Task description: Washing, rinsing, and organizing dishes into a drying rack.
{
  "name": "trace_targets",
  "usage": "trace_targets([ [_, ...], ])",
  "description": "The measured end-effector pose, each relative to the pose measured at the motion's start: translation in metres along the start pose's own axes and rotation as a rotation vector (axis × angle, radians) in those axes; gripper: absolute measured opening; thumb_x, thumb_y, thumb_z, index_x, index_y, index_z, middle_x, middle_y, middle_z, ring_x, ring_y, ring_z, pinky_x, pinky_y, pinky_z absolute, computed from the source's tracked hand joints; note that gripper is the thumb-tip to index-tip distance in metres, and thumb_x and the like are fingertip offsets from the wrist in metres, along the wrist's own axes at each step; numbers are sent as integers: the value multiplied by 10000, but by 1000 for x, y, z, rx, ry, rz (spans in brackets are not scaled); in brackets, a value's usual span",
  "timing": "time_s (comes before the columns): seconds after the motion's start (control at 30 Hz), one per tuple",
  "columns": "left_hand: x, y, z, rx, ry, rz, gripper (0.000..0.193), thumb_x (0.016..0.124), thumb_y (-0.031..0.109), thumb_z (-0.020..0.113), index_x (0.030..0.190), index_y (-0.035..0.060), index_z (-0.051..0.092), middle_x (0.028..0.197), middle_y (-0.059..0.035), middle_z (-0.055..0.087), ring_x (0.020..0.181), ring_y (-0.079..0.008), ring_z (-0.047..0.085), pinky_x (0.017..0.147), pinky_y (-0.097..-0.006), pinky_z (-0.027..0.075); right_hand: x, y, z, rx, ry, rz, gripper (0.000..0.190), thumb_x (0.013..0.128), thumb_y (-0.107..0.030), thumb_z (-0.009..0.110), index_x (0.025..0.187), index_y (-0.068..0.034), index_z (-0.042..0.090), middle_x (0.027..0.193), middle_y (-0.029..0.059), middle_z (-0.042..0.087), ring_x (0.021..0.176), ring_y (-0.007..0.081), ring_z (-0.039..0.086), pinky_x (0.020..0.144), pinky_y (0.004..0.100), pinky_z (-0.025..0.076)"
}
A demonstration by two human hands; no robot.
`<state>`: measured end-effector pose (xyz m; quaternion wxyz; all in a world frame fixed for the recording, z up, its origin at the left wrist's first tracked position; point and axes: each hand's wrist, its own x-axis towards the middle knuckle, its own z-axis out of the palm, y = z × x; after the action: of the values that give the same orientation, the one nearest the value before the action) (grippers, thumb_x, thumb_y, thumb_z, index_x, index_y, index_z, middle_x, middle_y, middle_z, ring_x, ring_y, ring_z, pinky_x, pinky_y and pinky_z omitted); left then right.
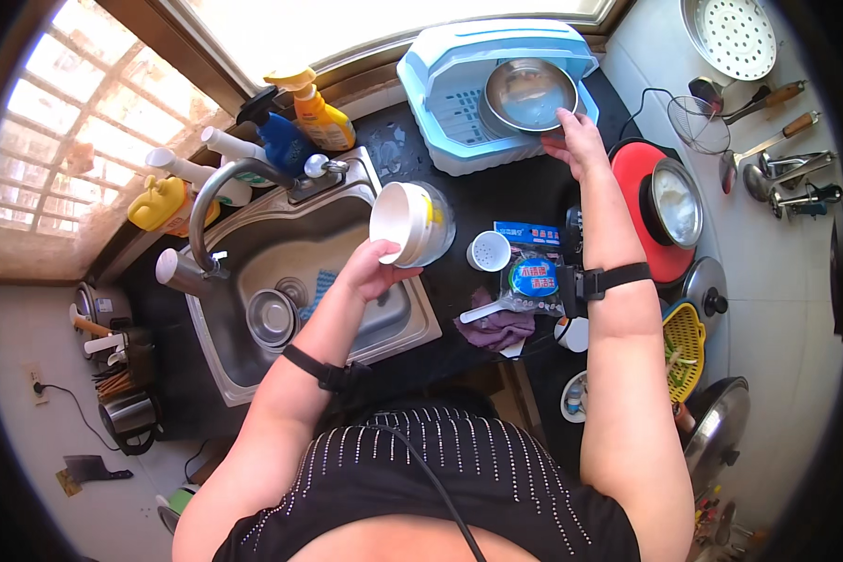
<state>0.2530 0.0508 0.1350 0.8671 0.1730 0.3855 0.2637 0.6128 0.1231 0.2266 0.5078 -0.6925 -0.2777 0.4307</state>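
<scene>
My left hand (370, 272) grips nested white bowls (395, 223), tilted on their side above the right rim of the sink (253, 253). A clear container (441, 221) with a yellow patch sits against the far side of these bowls. My right hand (577, 146) has its thumb and fingers on the rim of a stainless steel bowl (530, 88). That bowl is tilted inside the light blue plastic dish rack (441, 151), and another metal vessel shows partly beneath it. More steel bowls (272, 317) lie in the sink near the drain, beside a blue cloth (321, 289).
A curved faucet (207, 190) arches over the sink. Spray bottles (323, 116) stand by the window. Between my arms lie a white perforated cup (490, 251), a plastic packet (534, 277) and a purple cloth (502, 329). A red round board (629, 183) leans at the right.
</scene>
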Motion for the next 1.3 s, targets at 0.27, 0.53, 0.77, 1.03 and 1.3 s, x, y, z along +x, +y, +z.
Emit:
trace_targets([
  [0.27,-32,-7,5,-621,-609,143,503,933,343,474,1357,84,401,1300,-181,498,1180,-411,484,880,-431,518,2,9,3,-8,64,-22,511,887,-298,553,1270,5,405,1061,147,577,829,243,631,670,342,534],
  [0.53,-49,-2,5,-876,-907,237,574,919,433,474,1410,171,335,1449,-98,335,1246,-433,402,925,-477,472,-149,-7,82,17,-322,-287,210,914,-133,523,1111,-68,558,841,41,607,638,88,586,550,218,478],
  [0.77,-69,8,24,-901,-712,501,632,912,522,422,1442,225,250,1484,-49,271,1329,-297,327,1019,-462,385,-259,-25,160,-450,-489,-1035,809,683,-248,761,1375,-94,370,1324,218,387,1226,407,371,1040,450,307],
  [1.03,-93,14,32,-877,-726,487,628,904,536,428,1432,235,269,1472,-18,293,1342,-261,307,1071,-447,314,-285,-26,173,-557,-447,-1074,818,692,-213,752,1385,-78,339,1360,220,346,1238,412,356,1046,448,305],
  [1.3,-91,10,11,-652,-606,537,580,906,477,460,1396,189,350,1398,-58,414,1269,-277,412,981,-477,420,-287,-19,168,-490,-442,-986,731,765,-203,709,1377,-49,340,1373,213,367,1235,350,405,1026,408,342],
])
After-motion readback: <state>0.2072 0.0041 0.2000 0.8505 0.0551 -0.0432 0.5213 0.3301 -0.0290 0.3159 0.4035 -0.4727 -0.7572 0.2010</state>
